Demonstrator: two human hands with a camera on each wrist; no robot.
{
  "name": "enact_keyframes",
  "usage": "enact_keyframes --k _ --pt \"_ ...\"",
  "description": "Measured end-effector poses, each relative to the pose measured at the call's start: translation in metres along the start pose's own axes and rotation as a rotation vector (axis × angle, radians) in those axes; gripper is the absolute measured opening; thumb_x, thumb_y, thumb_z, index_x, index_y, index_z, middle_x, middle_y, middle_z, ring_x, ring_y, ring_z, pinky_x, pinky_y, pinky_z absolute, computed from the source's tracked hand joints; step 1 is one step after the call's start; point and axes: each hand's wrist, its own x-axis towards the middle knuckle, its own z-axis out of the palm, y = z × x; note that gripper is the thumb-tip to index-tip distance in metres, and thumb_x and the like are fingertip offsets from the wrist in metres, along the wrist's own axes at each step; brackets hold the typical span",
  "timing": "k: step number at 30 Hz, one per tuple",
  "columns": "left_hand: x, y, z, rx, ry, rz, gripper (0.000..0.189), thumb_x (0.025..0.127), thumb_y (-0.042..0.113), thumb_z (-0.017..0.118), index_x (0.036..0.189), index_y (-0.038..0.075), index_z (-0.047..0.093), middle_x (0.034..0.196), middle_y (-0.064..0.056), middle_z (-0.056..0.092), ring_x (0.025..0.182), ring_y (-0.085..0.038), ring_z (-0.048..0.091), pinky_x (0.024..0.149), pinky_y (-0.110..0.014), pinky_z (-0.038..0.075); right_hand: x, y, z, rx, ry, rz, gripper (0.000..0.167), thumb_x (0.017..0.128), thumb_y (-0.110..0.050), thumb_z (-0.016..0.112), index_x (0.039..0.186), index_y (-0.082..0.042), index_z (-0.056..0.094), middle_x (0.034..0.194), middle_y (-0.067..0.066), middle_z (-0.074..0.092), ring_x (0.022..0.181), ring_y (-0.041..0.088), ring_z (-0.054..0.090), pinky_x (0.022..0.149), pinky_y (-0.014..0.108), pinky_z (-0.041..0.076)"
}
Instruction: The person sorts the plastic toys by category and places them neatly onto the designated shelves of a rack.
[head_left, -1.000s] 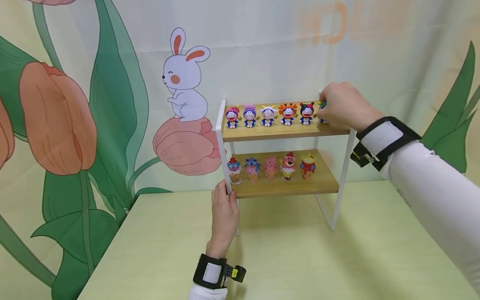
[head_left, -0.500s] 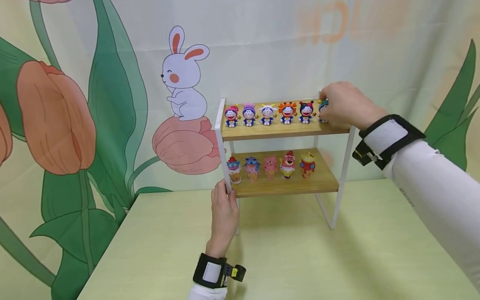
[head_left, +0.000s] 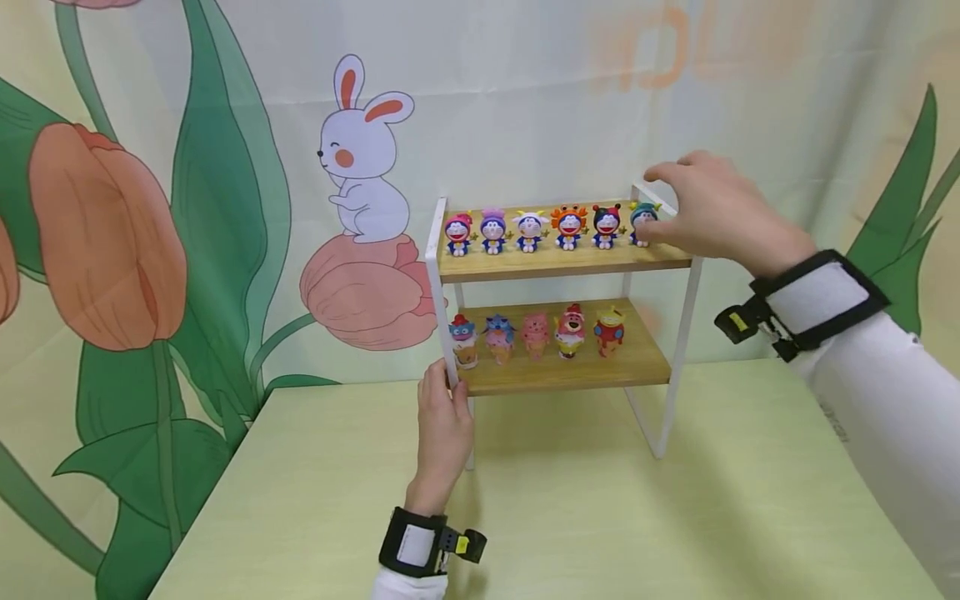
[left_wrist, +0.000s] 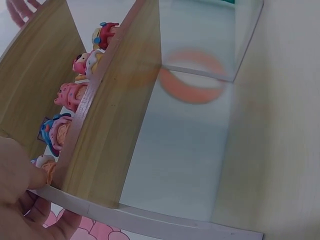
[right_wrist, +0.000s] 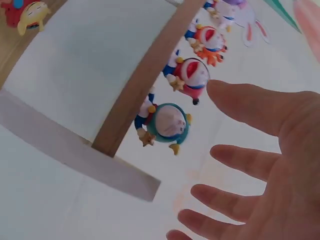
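A two-tier wooden display rack (head_left: 564, 267) with a white metal frame stands on the table. My left hand (head_left: 442, 437) grips its left frame post beside the lower board; in the left wrist view the thumb lies over the post and the fingers bend behind it. At the right end of the upper board stands a small figurine in a teal hat (head_left: 642, 223). My right hand (head_left: 723, 208) is beside it with thumb and fingers spread, and the right wrist view shows a gap between the fingers and the teal-hatted figurine (right_wrist: 170, 122).
Several more hatted figurines, such as the crab-hatted one (head_left: 569, 228), line the upper board. Along the lower board (head_left: 637, 367) stand several ice-cream-shaped figurines, including a pink one (head_left: 536, 335). A printed curtain (head_left: 525, 108) hangs behind the pale green table (head_left: 315, 500).
My right hand has let go of the teal-hatted figurine, opened its fingers and drawn back to the right. The figurine stays standing. My left hand keeps its hold on the rack.
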Motion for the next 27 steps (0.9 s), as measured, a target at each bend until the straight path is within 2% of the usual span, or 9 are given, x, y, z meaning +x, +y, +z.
enact_keyframes --k 6,12,15,21,27 --pt "0.001 -0.001 -0.005 -0.011 -0.013 -0.013 0.031 0.099 -0.001 0.051 0.129 -0.004 0.044 0.117 -0.018 0.053 0.109 -0.029 0.050 0.090 -0.043 0.047 -0.035 0.010 0.008 0.227 0.167 -0.021 0.071 0.093 -0.038 0.065 0.148 -0.002 0.037 0.150 0.028 0.029 0.137 0.048 0.022 0.104 0.067 0.021" --pt "0.003 0.002 -0.010 -0.023 -0.015 0.000 0.032 0.098 -0.003 0.052 0.128 -0.006 0.044 0.116 -0.020 0.052 0.109 -0.031 0.049 0.090 -0.045 0.046 -0.074 0.014 0.029 0.369 0.369 -0.037 0.056 0.094 -0.027 0.066 0.141 -0.002 0.049 0.146 0.024 0.039 0.134 0.045 0.029 0.101 0.068 0.023" --pt "0.004 0.003 -0.012 -0.031 -0.008 -0.008 0.034 0.098 -0.002 0.053 0.130 -0.007 0.043 0.119 -0.022 0.051 0.112 -0.032 0.047 0.094 -0.047 0.044 -0.087 0.012 0.044 0.410 0.427 -0.033 0.051 0.092 -0.023 0.068 0.136 -0.002 0.054 0.145 0.024 0.040 0.133 0.047 0.030 0.101 0.069 0.022" --pt "-0.003 0.006 -0.015 -0.045 -0.044 -0.072 0.045 0.098 0.002 0.053 0.139 -0.006 0.035 0.130 -0.025 0.046 0.124 -0.035 0.043 0.102 -0.055 0.037 -0.108 0.011 0.087 0.432 0.465 -0.039 0.045 0.092 -0.015 0.068 0.132 -0.001 0.057 0.145 0.026 0.040 0.132 0.050 0.030 0.099 0.070 0.023" --pt "-0.002 0.008 -0.019 -0.010 -0.057 -0.037 0.050 0.098 0.002 0.053 0.143 -0.007 0.032 0.134 -0.027 0.044 0.128 -0.037 0.040 0.104 -0.055 0.035 -0.124 0.009 0.131 0.437 0.421 -0.050 0.047 0.094 -0.015 0.065 0.137 -0.002 0.054 0.151 0.027 0.031 0.138 0.051 0.020 0.099 0.076 0.017"
